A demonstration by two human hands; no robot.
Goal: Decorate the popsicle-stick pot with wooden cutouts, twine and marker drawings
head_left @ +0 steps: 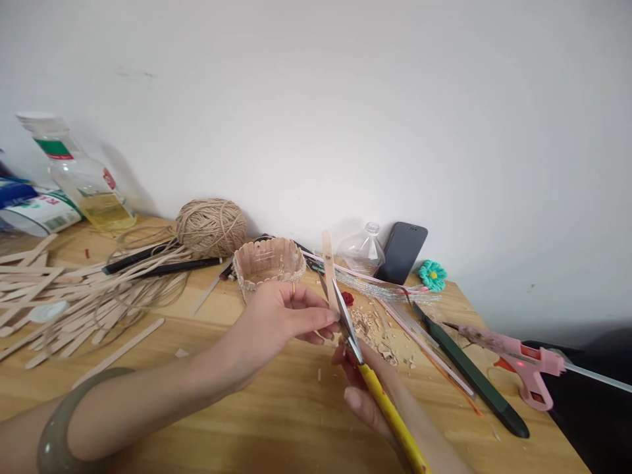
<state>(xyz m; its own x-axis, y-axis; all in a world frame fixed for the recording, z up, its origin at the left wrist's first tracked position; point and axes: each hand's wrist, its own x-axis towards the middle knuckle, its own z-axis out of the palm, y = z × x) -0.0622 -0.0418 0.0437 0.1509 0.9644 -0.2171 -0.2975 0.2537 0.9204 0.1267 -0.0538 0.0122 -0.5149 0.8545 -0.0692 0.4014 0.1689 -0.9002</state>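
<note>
My left hand (301, 313) pinches the lower end of a pale wooden craft stick (328, 260), which stands nearly upright. My right hand (368, 395) holds yellow-handled scissors (390, 411) from below. Their blades (347, 319) are parted, one on each side of the stick just above my left fingertips. Behind my left hand sits a small basket (269, 260) made of craft sticks with a beaded trim. Wood shavings (378, 332) and a small red flower (347, 299) lie just beyond the scissors.
Craft sticks (74, 336) are heaped at the left, near a twine ball (211, 227) and a glass bottle (106, 197). On the right lie a phone (402, 253), a clear small bottle (369, 249), a teal flower (433, 275), a dark green tool (474, 375) and a pink glue gun (530, 368).
</note>
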